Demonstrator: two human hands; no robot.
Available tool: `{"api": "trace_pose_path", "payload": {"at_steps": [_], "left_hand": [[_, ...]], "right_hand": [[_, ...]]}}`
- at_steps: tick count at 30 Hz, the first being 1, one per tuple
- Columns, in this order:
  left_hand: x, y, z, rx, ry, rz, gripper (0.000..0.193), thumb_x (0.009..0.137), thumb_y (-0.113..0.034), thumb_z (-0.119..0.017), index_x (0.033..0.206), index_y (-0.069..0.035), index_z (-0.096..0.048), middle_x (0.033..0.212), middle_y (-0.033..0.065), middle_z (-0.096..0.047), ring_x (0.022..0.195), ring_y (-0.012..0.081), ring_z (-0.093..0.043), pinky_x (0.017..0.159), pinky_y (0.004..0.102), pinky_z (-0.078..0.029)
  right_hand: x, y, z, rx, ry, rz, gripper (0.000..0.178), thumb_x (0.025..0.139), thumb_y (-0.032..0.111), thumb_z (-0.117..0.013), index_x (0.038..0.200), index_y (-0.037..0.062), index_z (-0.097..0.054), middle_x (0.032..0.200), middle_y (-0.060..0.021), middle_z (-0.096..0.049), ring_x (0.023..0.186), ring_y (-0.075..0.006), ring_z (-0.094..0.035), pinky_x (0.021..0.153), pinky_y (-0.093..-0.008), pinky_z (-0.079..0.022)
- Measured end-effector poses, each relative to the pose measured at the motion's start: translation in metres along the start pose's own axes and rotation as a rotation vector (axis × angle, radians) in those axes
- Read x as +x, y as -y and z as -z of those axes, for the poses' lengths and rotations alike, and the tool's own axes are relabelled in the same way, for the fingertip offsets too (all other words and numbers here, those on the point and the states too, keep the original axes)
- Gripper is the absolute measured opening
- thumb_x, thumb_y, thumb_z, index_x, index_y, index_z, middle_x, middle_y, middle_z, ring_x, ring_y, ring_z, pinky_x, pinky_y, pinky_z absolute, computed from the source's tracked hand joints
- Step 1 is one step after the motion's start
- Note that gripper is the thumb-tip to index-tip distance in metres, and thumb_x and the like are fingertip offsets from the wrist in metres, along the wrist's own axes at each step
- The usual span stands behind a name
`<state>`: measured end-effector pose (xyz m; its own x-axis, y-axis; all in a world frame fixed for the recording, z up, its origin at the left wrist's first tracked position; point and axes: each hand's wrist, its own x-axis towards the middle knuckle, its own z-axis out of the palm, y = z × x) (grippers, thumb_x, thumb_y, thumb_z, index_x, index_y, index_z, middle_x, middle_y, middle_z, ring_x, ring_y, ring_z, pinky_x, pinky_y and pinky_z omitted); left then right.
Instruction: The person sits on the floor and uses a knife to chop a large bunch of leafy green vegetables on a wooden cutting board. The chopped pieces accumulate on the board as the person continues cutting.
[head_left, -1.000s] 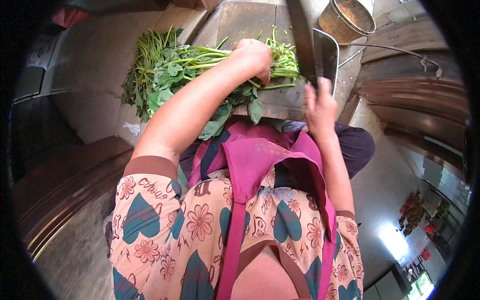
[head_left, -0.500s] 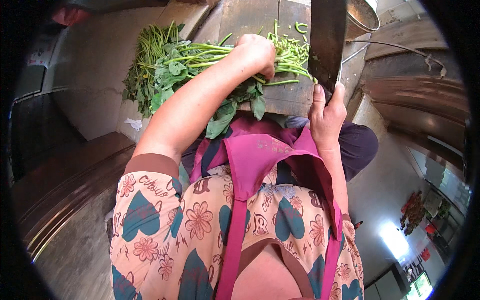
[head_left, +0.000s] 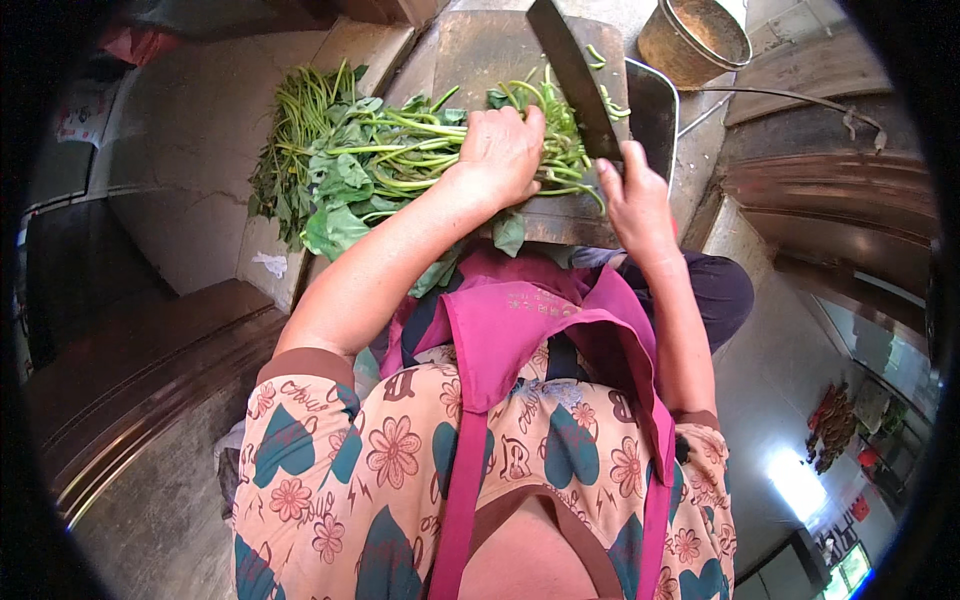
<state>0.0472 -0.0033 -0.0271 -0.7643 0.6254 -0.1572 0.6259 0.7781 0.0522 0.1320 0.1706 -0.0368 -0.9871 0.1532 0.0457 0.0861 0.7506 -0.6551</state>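
My left hand (head_left: 500, 155) is closed over a bunch of leafy green stems (head_left: 410, 150), pressing them onto a worn wooden cutting board (head_left: 480, 45). The leaves spread out to the left of that hand. In my right hand (head_left: 638, 200) is the handle of a cleaver (head_left: 575, 80), its broad dark blade tilted up and to the left over the stem ends. Short cut pieces of stem (head_left: 560, 110) lie under and around the blade, just right of my left hand. My fingertips under the left palm are hidden.
A pile of longer green stems (head_left: 300, 130) lies left of the board. A dark metal basin (head_left: 655, 120) sits by the board's right edge, partly beneath it. Beyond it stands a rusty bucket (head_left: 695, 40), with a thin cable (head_left: 790, 92) running rightward. A scrap of white paper (head_left: 270, 263) lies at left.
The cleaver has swung left, from upright at the board's right side to slanting over the cut stems. My left hand has moved slightly down and left. The basin has come into sight.
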Motion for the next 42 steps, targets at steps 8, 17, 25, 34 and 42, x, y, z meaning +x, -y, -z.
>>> {"api": "trace_pose_path", "payload": {"at_steps": [8, 17, 25, 34, 42], "left_hand": [[-0.006, 0.001, -0.003, -0.055, -0.002, -0.061, 0.108, 0.049, -0.055, -0.085, 0.129, 0.005, -0.043, 0.106, 0.0189, -0.058, 0.096, 0.0343, -0.06, 0.082, 0.0436, -0.048], [-0.002, 0.02, -0.014, -0.066, -0.06, -0.202, 0.072, 0.061, -0.024, -0.081, 0.122, -0.005, -0.049, 0.102, 0.0118, -0.059, 0.094, 0.0307, -0.06, 0.08, 0.0409, -0.049], [0.002, 0.027, -0.019, -0.072, -0.071, -0.282, 0.07, 0.06, -0.022, -0.079, 0.122, -0.007, -0.051, 0.104, 0.0103, -0.059, 0.097, 0.0291, -0.06, 0.084, 0.04, -0.047], [0.003, 0.022, -0.014, -0.053, -0.041, -0.248, 0.071, 0.061, -0.025, -0.081, 0.121, -0.005, -0.049, 0.106, 0.0112, -0.059, 0.099, 0.0288, -0.059, 0.082, 0.0405, -0.047], [0.009, 0.014, -0.011, -0.126, 0.013, -0.11, 0.064, 0.058, -0.022, -0.081, 0.111, -0.002, -0.051, 0.101, 0.0159, -0.061, 0.096, 0.0336, -0.06, 0.082, 0.0416, -0.048]], "right_hand": [[0.016, -0.003, -0.001, -0.058, 0.01, 0.057, 0.024, 0.093, 0.025, -0.057, 0.102, 0.0039, -0.05, 0.082, -0.0261, -0.062, 0.081, -0.0463, -0.061, 0.068, -0.0532, -0.047], [0.025, -0.011, -0.001, -0.159, 0.088, 0.163, 0.025, 0.092, 0.027, -0.057, 0.103, 0.0053, -0.049, 0.082, -0.0248, -0.061, 0.081, -0.0454, -0.06, 0.068, -0.053, -0.045], [0.031, -0.008, 0.0, -0.118, 0.091, 0.226, 0.027, 0.093, 0.028, -0.057, 0.104, 0.0048, -0.05, 0.083, -0.025, -0.061, 0.08, -0.0458, -0.06, 0.067, -0.0517, -0.046], [0.036, -0.009, 0.0, -0.18, 0.202, 0.121, 0.032, 0.094, 0.033, -0.054, 0.108, 0.0055, -0.049, 0.083, -0.0273, -0.061, 0.083, -0.0469, -0.059, 0.07, -0.0541, -0.045], [0.02, 0.004, 0.003, -0.035, 0.096, 0.062, 0.024, 0.093, 0.024, -0.058, 0.102, 0.0045, -0.049, 0.082, -0.0273, -0.061, 0.082, -0.0474, -0.059, 0.067, -0.05, -0.047]]}}
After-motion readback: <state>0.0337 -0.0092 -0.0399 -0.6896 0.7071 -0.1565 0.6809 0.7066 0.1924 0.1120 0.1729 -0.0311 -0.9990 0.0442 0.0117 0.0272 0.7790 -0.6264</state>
